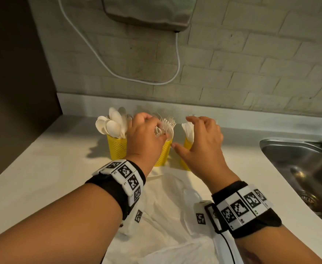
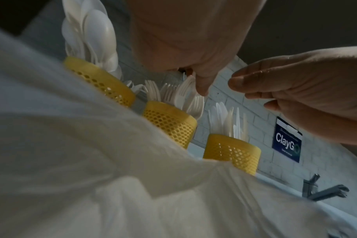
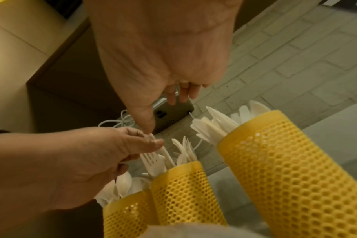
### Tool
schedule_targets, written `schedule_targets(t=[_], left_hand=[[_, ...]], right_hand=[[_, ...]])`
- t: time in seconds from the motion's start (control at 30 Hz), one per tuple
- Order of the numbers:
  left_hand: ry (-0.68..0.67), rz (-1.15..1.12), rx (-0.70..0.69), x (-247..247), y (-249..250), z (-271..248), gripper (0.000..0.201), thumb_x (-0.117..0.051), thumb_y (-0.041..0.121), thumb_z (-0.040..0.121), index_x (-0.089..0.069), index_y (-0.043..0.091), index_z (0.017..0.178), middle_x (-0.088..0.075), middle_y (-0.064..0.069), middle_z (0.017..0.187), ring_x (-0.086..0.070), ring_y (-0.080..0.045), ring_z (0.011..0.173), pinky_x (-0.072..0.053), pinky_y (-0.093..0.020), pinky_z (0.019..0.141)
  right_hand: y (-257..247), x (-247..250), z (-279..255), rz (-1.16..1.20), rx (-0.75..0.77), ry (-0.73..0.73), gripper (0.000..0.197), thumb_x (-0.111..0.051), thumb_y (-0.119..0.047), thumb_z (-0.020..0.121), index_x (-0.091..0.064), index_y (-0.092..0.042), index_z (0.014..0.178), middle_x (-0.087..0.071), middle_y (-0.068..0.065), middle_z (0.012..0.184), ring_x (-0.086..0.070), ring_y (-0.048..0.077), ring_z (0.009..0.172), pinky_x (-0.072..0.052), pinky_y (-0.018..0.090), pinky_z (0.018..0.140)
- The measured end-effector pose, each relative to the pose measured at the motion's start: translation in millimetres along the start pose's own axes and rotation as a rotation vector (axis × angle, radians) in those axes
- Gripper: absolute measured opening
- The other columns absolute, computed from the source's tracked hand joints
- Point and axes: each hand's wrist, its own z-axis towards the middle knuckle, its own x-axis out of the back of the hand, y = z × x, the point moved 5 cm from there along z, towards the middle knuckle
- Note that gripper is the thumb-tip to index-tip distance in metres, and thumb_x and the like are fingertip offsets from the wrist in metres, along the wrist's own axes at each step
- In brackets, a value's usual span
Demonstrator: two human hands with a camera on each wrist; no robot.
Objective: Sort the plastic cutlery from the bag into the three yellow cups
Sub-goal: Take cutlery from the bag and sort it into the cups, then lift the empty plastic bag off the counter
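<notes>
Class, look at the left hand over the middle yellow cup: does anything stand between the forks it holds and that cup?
Nothing visible does. The left hand grips forks directly above the middle cup, which already holds other forks.

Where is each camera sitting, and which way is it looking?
Head: on the person's head, looking forward and down at the counter; both forearms, left hand and right hand show.
Left wrist: under the left wrist, above the white bag, looking along the palm at the three yellow cups.
Right wrist: under the right wrist, looking along the palm; both hands show.
Shared: all three views show the forks in the middle cup.
</notes>
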Motion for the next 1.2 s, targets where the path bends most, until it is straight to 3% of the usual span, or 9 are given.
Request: schedule_targets(t=[0.23, 0.4, 0.57, 0.67, 0.77, 0.9, 0.97, 1.03, 1.2], left_hand=[[-0.174, 0.302, 0.068, -8, 2, 21, 0.038, -0.065, 0.046, 0.085, -0.074, 0.018, 0.108, -0.047, 0.0, 0.137, -0.038, -0.028, 0.124, -0.03, -0.036, 0.103], [-0.213, 0.283, 0.138, -8, 5, 14, 0.047, -0.075, 0.057, 0.071, -0.067, 0.026, 0.105, -0.044, 0.001, 0.134, -0.037, -0.026, 0.126, -0.032, -0.037, 0.101], [-0.162, -0.025, 0.124, 47, 13, -6, 0.051, -0.082, 0.049, 0.066, -0.055, 0.022, 0.101, -0.044, 0.002, 0.117, -0.045, -0.017, 0.106, -0.037, -0.027, 0.087], [-0.477, 0.036, 0.161, 79, -7, -30, 0.03, -0.077, 0.049, 0.072, -0.06, 0.028, 0.087, -0.05, 0.008, 0.106, -0.052, -0.012, 0.091, -0.039, -0.028, 0.07], [-0.846, 0.34, 0.234, 93, -48, -66, 0.026, -0.076, 0.052, 0.074, -0.062, 0.032, 0.083, -0.051, 0.009, 0.109, -0.055, -0.01, 0.093, -0.047, -0.028, 0.079], [-1.057, 0.459, 0.349, 89, -87, -102, 0.022, -0.076, 0.041, 0.078, -0.056, 0.034, 0.081, -0.052, 0.008, 0.098, -0.05, -0.006, 0.079, -0.038, -0.02, 0.06], [-1.067, 0.434, 0.349, 84, -88, -108, 0.019, -0.073, 0.027, 0.082, -0.055, 0.033, 0.08, -0.054, 0.008, 0.091, -0.051, -0.007, 0.074, -0.038, -0.017, 0.055], [-1.004, 0.371, 0.333, 76, -82, -108, 0.022, -0.069, 0.015, 0.083, -0.056, 0.033, 0.078, -0.059, 0.005, 0.097, -0.057, -0.013, 0.084, -0.041, -0.019, 0.061], [-0.79, 0.22, 0.269, 60, -55, -95, 0.025, -0.071, 0.012, 0.084, -0.062, 0.028, 0.101, -0.059, 0.001, 0.119, -0.055, -0.018, 0.105, -0.036, -0.02, 0.076]], right_hand=[[-6, 5, 1, 0.036, -0.056, 0.012, 0.063, -0.072, -0.042, 0.081, -0.047, -0.023, 0.135, -0.042, 0.003, 0.129, -0.035, 0.019, 0.121, -0.029, 0.037, 0.106], [-8, 16, -5, 0.045, -0.054, -0.056, 0.057, -0.068, -0.042, 0.083, -0.048, -0.025, 0.134, -0.045, 0.0, 0.129, -0.038, 0.018, 0.122, -0.033, 0.036, 0.104], [-1, 30, -39, -0.041, -0.052, -0.576, 0.04, -0.063, -0.052, 0.086, -0.053, -0.03, 0.118, -0.057, -0.015, 0.102, -0.058, 0.007, 0.093, -0.049, 0.027, 0.079], [21, 26, -78, -0.204, -0.139, -0.897, 0.057, -0.056, -0.07, 0.081, -0.044, -0.036, 0.125, -0.055, -0.017, 0.114, -0.058, 0.006, 0.098, -0.051, 0.028, 0.085], [42, 18, -108, -0.308, -0.261, -1.026, 0.08, -0.059, -0.071, 0.079, -0.03, -0.03, 0.141, -0.053, -0.008, 0.131, -0.058, 0.014, 0.107, -0.048, 0.03, 0.089], [48, 5, -116, -0.324, -0.32, -1.076, 0.048, -0.064, -0.046, 0.087, -0.046, -0.023, 0.126, -0.063, -0.001, 0.11, -0.059, 0.016, 0.09, -0.049, 0.028, 0.078], [46, -1, -113, -0.33, -0.298, -1.1, 0.011, -0.058, -0.027, 0.088, -0.058, -0.019, 0.096, -0.066, 0.003, 0.097, -0.057, 0.017, 0.079, -0.045, 0.027, 0.068], [43, -5, -109, -0.327, -0.27, -1.099, 0.012, -0.058, -0.023, 0.086, -0.053, -0.02, 0.075, -0.063, 0.002, 0.084, -0.054, 0.018, 0.07, -0.042, 0.027, 0.061], [28, -6, -100, -0.077, -0.371, -1.048, 0.026, -0.065, -0.041, 0.089, -0.05, -0.021, 0.094, -0.059, -0.002, 0.094, -0.065, 0.018, 0.077, -0.055, 0.03, 0.067]])
